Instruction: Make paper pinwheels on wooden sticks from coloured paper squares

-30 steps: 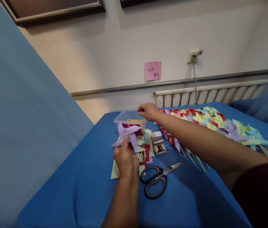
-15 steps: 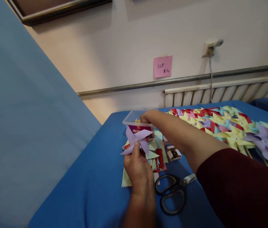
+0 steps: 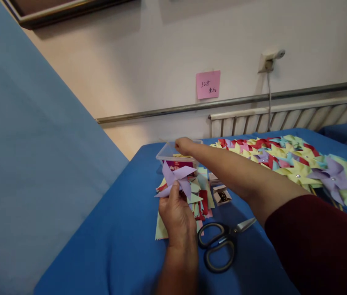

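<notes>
Smooth blue cloth (image 3: 124, 246), creased near left, covers the table. Paper pinwheels (image 3: 298, 171), curled blades in red, yellow, lilac and pale blue, lie massed at right. A clear, rectangular plastic box (image 3: 163, 153) stands at the far middle, slender yellow sticks (image 3: 182, 155) inside. Flat paper pieces (image 3: 203, 200) lie heaped before it. Near right of these lie scissors (image 3: 231, 232) with rounded black handles and a metal blade pointing right. The left hand (image 3: 178, 217) pinches a four-pointed lilac pinwheel (image 3: 176, 176) above the papers. The right hand (image 3: 185, 146) is at the box, fingers curled; whether it grips anything I cannot tell. Right of the papers, a small open carton (image 3: 217, 196) contains glossy, dark-gold bits (image 3: 223, 197).
</notes>
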`<move>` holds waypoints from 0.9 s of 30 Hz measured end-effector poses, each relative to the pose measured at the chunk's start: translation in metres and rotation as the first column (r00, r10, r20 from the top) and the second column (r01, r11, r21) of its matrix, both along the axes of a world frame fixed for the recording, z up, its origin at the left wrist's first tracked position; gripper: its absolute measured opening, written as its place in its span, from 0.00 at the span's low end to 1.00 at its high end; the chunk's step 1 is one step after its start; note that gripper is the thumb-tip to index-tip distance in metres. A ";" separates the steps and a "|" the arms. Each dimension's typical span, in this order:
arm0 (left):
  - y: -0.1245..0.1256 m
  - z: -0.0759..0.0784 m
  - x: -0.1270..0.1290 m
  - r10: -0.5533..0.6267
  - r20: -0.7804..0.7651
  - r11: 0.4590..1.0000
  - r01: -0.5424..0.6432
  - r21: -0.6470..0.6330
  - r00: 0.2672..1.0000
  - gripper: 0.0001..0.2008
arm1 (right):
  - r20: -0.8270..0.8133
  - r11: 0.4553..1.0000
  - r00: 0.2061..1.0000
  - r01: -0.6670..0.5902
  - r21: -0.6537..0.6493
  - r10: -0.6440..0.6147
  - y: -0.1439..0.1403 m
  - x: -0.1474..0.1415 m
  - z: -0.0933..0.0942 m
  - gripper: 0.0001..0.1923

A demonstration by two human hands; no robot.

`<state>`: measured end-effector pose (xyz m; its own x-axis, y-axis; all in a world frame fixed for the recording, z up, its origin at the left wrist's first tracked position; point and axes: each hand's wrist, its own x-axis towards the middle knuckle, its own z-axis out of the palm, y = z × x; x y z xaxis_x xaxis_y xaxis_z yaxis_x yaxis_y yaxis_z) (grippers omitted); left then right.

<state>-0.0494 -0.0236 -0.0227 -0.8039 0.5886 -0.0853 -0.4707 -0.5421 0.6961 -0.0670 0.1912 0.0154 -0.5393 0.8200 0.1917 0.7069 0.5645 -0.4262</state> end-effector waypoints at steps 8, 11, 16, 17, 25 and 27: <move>0.002 0.003 0.005 -0.059 -0.040 0.997 0.058 -0.042 0.997 0.11 | -0.491 0.999 0.871 0.031 0.021 -0.016 -0.057 0.084 0.023 0.15; 0.002 0.001 0.014 -0.134 -0.109 0.989 0.127 -0.069 0.985 0.11 | -0.752 0.984 0.657 -0.098 -0.149 -0.048 -0.117 0.137 0.003 0.15; 0.003 -0.013 0.035 -0.228 -0.328 0.962 0.161 -0.220 0.917 0.13 | -0.862 0.901 0.461 -0.249 -0.355 -0.212 -0.193 0.191 -0.039 0.10; 0.003 -0.015 0.039 -0.249 -0.377 0.953 0.157 -0.259 0.892 0.13 | -0.867 0.897 0.446 -0.258 -0.360 -0.220 -0.199 0.194 -0.046 0.10; 0.023 -0.010 0.054 -0.296 -0.543 0.933 0.117 -0.339 0.786 0.14 | -0.891 0.883 0.395 -0.304 -0.358 -0.225 -0.191 0.206 -0.068 0.14; 0.033 -0.009 0.052 -0.270 -0.624 0.937 0.050 -0.346 0.733 0.14 | -0.891 0.893 0.401 -0.289 -0.344 -0.214 -0.187 0.211 -0.070 0.14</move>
